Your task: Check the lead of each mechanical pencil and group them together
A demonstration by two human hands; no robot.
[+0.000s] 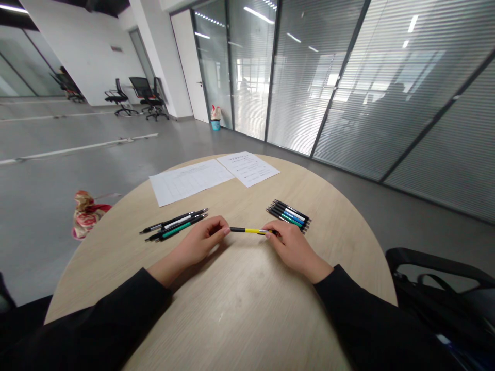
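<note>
A black-and-yellow pen (247, 230) lies level just above the round wooden table (247, 309), held at its ends between my left hand (203, 239) and my right hand (290, 248). Left of my left hand lies a loose group of several black pens (174, 225) with white and green bands. To the right of my right hand, a tighter bundle of several pens (289, 216) with white, blue and green bands sits side by side. Neither group touches my hands.
Two printed paper sheets (189, 180) (247, 168) lie at the table's far side. A red patterned bag (87, 214) sits at the left edge. A black chair or bag (436, 288) is at right. Glass walls with blinds (386, 93) run along the right.
</note>
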